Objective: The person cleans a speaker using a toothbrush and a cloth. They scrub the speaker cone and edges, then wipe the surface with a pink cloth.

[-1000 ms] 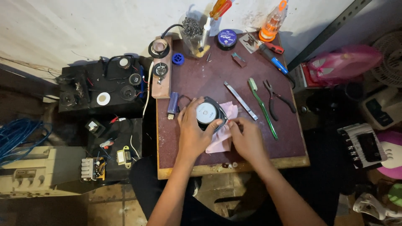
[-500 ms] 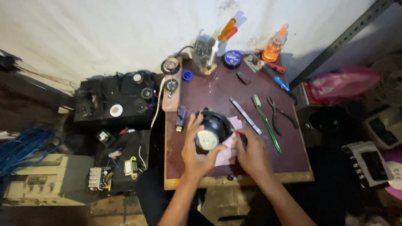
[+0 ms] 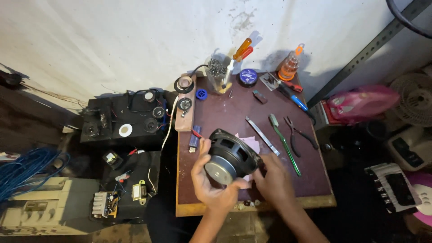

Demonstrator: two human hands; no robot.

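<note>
One round black speaker (image 3: pixel 230 157), tipped up with its silver back facing you, your left hand (image 3: pixel 211 182) wrapped around it, your right hand (image 3: pixel 274 182) pinching its rim, two screwdrivers (image 3: pixel 240 51) in one jar (image 3: pixel 218 76).

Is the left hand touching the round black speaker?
Touching. The head view shows the left hand wrapped around the speaker, thumb on its rim and fingers under its magnet.

A single head-worn camera looks steeply down, from well above, onto a small brown worktable (image 3: pixel 225 112) set against a white wall (image 3: pixel 135 40). The table's near edge lies low in frame, its far edge at the wall. Both forearms enter from the bottom. No second view exists.
</note>
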